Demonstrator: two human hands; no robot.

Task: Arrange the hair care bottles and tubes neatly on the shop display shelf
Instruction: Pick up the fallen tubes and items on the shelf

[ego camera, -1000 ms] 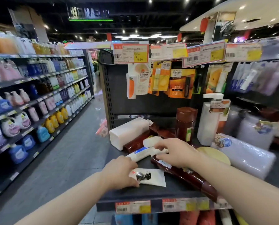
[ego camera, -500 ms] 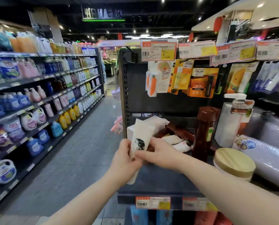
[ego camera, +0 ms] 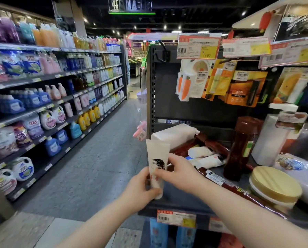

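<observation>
I hold a white tube (ego camera: 157, 154) with a black drawing of a head upright over the left front corner of the dark display shelf (ego camera: 178, 201). My left hand (ego camera: 140, 188) grips its lower end and my right hand (ego camera: 178, 170) pinches its middle. On the shelf behind lie a large white bottle (ego camera: 173, 135), several dark red tubes (ego camera: 212, 145) and small white tubes (ego camera: 207, 161). A dark red bottle (ego camera: 242, 149) stands upright, with a white pump bottle (ego camera: 275, 136) to its right.
A round jar with a wooden lid (ego camera: 275, 185) and wrapped packs (ego camera: 307, 176) sit at the shelf's right. Carded items (ego camera: 219, 83) hang above under price tags (ego camera: 198, 45). The aisle floor (ego camera: 99, 167) runs left, lined by detergent shelves (ego camera: 42, 108).
The white tube lay flat on the shelf under my left hand a second ago. Both hands have lifted it and turned it upright, and my view has shifted left.
</observation>
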